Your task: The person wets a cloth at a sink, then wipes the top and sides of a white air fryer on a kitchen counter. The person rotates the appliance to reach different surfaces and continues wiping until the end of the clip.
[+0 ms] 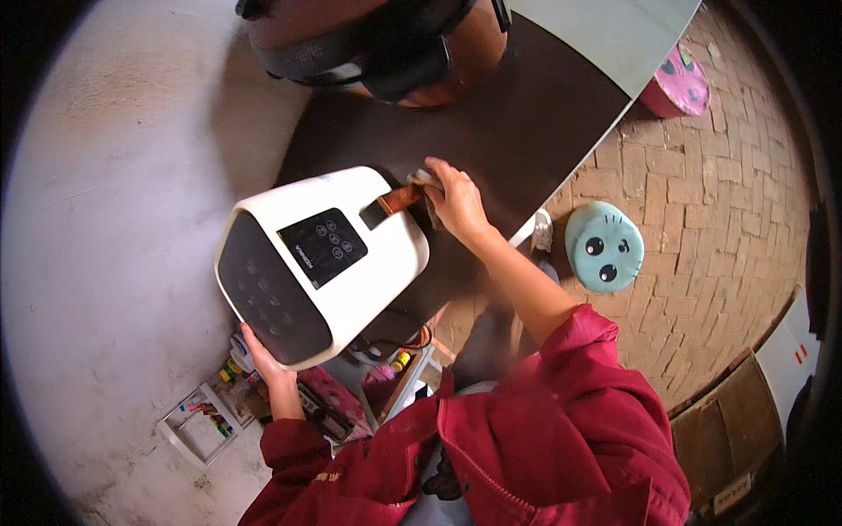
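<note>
A white Konka air fryer [388, 263] is tilted over the dark tabletop [526, 112], with its black top panel and touch-control panel [322, 246] towards me. My left hand [270, 365] grips the black top's lower edge, fingers mostly hidden underneath. At the far side, a brown handle [401, 199] sticks out of the fryer's front. My right hand [457, 200] pinches a crumpled greyish cloth [424, 179] against the handle's outer end. How much of the cloth lies behind the fingers is hidden.
A large brown rounded object [473, 59] with black parts stands at the table's far end, cut off by the frame. A wall [131, 197] rises on the left. Below are a cable [421, 329] and a cluttered shelf [204, 421]. Teal [605, 246] and pink [677, 85] stools stand right.
</note>
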Tool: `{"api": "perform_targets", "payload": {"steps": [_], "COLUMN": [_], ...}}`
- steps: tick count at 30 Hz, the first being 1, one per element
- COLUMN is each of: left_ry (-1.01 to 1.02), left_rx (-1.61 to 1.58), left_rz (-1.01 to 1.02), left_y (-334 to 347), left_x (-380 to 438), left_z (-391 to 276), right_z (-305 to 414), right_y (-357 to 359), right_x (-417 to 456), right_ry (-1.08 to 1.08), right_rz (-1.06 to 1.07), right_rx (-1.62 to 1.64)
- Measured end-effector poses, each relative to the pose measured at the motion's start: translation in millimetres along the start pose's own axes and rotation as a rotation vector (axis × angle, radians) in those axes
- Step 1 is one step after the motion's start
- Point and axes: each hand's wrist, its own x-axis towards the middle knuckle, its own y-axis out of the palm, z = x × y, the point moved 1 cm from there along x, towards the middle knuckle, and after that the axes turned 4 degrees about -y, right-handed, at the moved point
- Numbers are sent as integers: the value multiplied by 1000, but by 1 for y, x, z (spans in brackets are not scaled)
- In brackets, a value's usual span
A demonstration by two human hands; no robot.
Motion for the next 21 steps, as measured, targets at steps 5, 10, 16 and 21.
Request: {"api": "perform_targets", "payload": {"steps": [5, 10, 16, 21], "left_ry": [2, -17, 1, 2], "left_rx": [7, -2, 8, 18], "left_rz": [-5, -67, -41, -12], "left_y": [-6, 9, -1, 5], "left_x": [0, -10, -5, -3], "left_z": [1, 1, 1, 2], "right_z": [24, 35, 36, 20], "right_y": [-15, -21, -22, -16], "right_x": [2, 6, 21, 32], "right_ry": [208, 33, 54, 148], "right_rz": [48, 259, 283, 227], "right_rx": [406, 302, 215, 37]}}
